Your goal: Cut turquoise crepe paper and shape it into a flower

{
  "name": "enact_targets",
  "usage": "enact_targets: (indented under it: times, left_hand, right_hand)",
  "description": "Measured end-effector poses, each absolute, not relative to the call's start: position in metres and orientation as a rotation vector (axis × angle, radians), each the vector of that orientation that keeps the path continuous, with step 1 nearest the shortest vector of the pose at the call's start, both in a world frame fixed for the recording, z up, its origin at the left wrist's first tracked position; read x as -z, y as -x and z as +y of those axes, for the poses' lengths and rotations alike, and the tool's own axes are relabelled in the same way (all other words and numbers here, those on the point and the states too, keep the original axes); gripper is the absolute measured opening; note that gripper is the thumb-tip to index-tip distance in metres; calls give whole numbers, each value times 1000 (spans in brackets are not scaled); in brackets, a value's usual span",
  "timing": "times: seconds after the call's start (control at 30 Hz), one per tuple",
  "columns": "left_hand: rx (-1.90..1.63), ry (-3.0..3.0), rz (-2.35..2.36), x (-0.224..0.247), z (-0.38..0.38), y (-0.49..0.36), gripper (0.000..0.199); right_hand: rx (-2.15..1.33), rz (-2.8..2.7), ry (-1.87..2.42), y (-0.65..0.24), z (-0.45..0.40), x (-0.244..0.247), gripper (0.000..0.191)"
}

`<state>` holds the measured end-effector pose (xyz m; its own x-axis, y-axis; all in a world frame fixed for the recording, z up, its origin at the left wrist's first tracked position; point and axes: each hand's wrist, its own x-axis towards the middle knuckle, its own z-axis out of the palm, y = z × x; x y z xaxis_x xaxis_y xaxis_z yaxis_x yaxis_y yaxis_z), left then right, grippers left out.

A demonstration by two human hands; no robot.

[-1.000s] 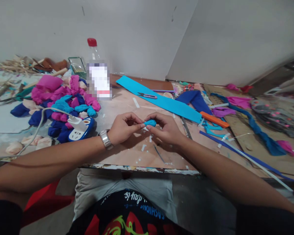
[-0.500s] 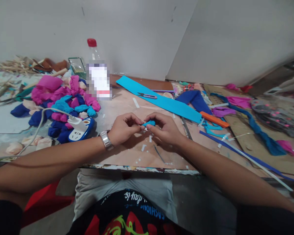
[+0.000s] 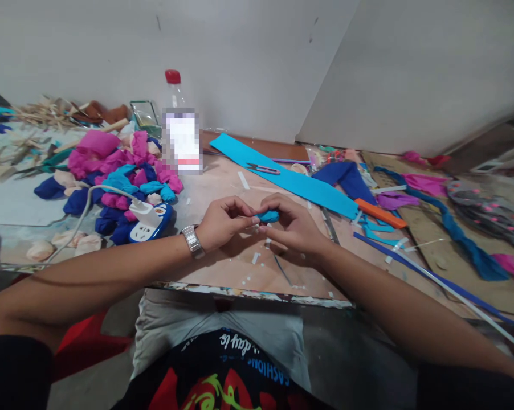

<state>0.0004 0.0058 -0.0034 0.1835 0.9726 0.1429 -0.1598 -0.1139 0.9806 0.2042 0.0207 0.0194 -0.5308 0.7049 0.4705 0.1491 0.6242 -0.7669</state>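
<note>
Between my hands, just above the tabletop, is a small bunched piece of bright blue crepe paper [image 3: 268, 216]. My left hand [image 3: 226, 222], with a metal watch on its wrist, pinches the left end of it between thumb and fingertips. From the other side my right hand [image 3: 294, 225] curls its fingers and thumb round the piece. The fingers cover part of it. Behind the hands a long flat bright blue strip [image 3: 291, 179] lies slanting across the table, with small thread snips [image 3: 262, 169] resting on it.
At left lies a heap of pink, blue and cream crumpled pieces [image 3: 92, 149] beside a plugged power socket [image 3: 150, 225]. A phone [image 3: 184, 142] leans on a red-capped bottle [image 3: 172, 77]. At right are an orange-handled cutter [image 3: 380, 213], a white stick [image 3: 453, 290] and a twisted blue strip [image 3: 457, 239].
The view has shifted slightly, so the scene sits farther right. The blue crepe paper stays between both hands, with the fingers slightly repositioned on it.
</note>
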Motion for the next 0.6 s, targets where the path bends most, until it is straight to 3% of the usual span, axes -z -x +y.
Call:
enact_targets:
  times: [0.3,0.47,0.6]
  left_hand:
    - [-1224,-1142,734,2,9,-3,36]
    - [-1176,-1246,796,12,8,-7,12]
    - [-959,-1698,828,10,2,-3,9]
  right_hand:
    - [-903,-1959,852,-201,28,-41,25]
    - [-757,-2028,1028,-183,63,-82,32]
    - [-812,-2291,915,-112,93,-113,26]
